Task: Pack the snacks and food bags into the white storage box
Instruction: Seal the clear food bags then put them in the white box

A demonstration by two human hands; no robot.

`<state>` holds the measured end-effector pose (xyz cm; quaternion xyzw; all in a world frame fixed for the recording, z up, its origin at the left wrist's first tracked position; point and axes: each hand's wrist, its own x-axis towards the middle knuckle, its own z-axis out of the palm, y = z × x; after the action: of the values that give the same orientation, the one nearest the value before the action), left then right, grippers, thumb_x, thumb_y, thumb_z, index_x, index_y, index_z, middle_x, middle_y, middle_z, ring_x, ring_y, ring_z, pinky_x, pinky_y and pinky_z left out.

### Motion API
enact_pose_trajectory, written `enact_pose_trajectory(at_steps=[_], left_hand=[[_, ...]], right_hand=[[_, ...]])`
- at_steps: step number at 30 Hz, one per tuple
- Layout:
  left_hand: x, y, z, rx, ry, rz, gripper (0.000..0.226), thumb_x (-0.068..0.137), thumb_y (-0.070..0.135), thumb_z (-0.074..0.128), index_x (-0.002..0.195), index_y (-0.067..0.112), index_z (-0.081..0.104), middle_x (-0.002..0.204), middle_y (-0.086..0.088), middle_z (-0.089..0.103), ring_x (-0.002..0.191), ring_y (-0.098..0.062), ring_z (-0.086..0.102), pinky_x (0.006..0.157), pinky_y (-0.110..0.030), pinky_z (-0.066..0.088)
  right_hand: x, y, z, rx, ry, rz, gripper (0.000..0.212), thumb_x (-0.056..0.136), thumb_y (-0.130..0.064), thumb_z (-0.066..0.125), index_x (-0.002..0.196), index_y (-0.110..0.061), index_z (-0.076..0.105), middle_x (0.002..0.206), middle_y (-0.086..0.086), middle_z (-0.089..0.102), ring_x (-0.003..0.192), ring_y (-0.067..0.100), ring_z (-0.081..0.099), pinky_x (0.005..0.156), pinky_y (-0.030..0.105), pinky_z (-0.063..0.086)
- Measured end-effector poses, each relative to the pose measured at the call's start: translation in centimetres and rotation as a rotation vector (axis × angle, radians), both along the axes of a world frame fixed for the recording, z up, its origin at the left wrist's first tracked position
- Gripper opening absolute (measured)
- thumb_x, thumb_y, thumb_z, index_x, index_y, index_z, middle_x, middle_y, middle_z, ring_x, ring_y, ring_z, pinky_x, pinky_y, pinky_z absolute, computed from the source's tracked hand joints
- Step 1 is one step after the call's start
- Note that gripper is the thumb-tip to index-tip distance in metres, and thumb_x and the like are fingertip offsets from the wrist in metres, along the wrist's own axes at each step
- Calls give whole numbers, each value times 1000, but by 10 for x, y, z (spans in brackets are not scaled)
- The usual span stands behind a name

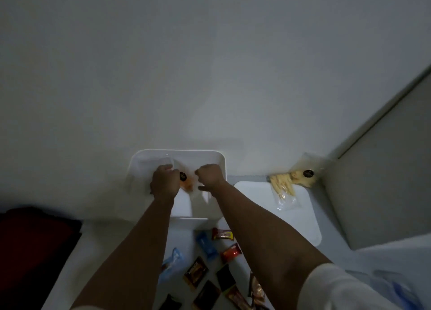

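The white storage box (217, 156) stands against the wall, open at the top. Both my hands reach into it and grip a clear food bag with orange contents (187, 185) and a round dark label. My left hand (164, 181) pinches the bag's left top corner. My right hand (210, 177) is closed on its right side. The bag's lower part is hidden inside the box. A second clear bag of yellow strips (285, 185) leans at the right, partly on the white lid (300, 218). Several small wrapped snacks, such as a blue one (206, 244) and a red one (222, 234), lie on the table in front.
The white table (100, 244) carries the box, lid and snacks. A dark red object (35, 239) sits at the left edge. A grey panel (384, 193) rises at the right. A plain wall is right behind the box.
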<state>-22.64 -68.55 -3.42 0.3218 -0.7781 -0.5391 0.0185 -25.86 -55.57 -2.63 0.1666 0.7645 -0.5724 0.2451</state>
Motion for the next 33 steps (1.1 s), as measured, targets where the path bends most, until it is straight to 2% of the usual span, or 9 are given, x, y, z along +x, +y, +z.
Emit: enact_pose_trajectory(at_steps=[4,11,15,18,21,25,30,32,33], left_hand=[[0,62,39,-61,122,-86,31,94,14,52,121,16,68,121,-3,68,106,-25,64,89,-30,50],[-2,192,46,-73,253,-404,27,97,16,54,121,18,68,121,1,70,111,-19,64,88,-25,45],[-4,246,0,-126,218,-665,34,94,11,59,127,20,63,127,-2,66,113,-24,65,97,-36,52],[-9,268,-47,-330,157,-896,49,93,8,57,140,23,54,142,0,56,128,-23,56,105,-37,47],[-18,276,-93,-596,178,-1115,68,85,0,59,148,23,50,153,-7,47,137,-31,48,107,-44,47],[-39,285,-135,-995,232,-1344,84,69,-4,72,146,23,53,153,-19,45,134,-48,48,84,-53,59],[-56,294,-166,-1112,362,-1495,61,81,3,63,138,24,61,158,-16,41,140,-46,42,93,-50,53],[-58,301,-175,-1137,450,-1465,38,101,16,44,128,24,69,152,-15,50,137,-43,49,96,-48,51],[-61,305,-176,-1152,467,-1444,45,109,27,28,125,24,71,150,-15,52,136,-42,50,98,-49,51]], right_hand=[[8,48,21,-62,153,-175,20,85,-12,63,86,4,74,91,23,75,85,39,75,76,54,64],[15,184,28,69,285,-391,14,81,-27,60,73,-28,72,96,7,79,94,29,75,85,47,63],[3,278,-24,164,216,-535,15,73,-27,57,64,-26,68,82,2,75,84,28,70,85,49,59],[2,328,-41,222,148,-623,13,73,-30,61,74,-24,72,76,0,68,85,32,71,83,45,61],[-11,368,-69,288,102,-687,25,82,-17,69,104,-6,74,98,11,72,95,29,68,86,37,54],[-40,399,-108,250,44,-686,57,75,-16,82,124,-5,56,122,7,63,107,24,61,91,30,47],[-65,411,-125,249,89,-597,55,65,-25,94,102,-13,56,85,-8,56,75,10,56,64,22,41],[-70,413,-132,249,116,-577,57,62,-29,96,98,-14,55,81,-11,54,70,5,54,61,19,41],[-71,412,-133,245,129,-573,56,62,-30,96,99,-16,57,84,-10,58,73,7,57,65,20,44]])
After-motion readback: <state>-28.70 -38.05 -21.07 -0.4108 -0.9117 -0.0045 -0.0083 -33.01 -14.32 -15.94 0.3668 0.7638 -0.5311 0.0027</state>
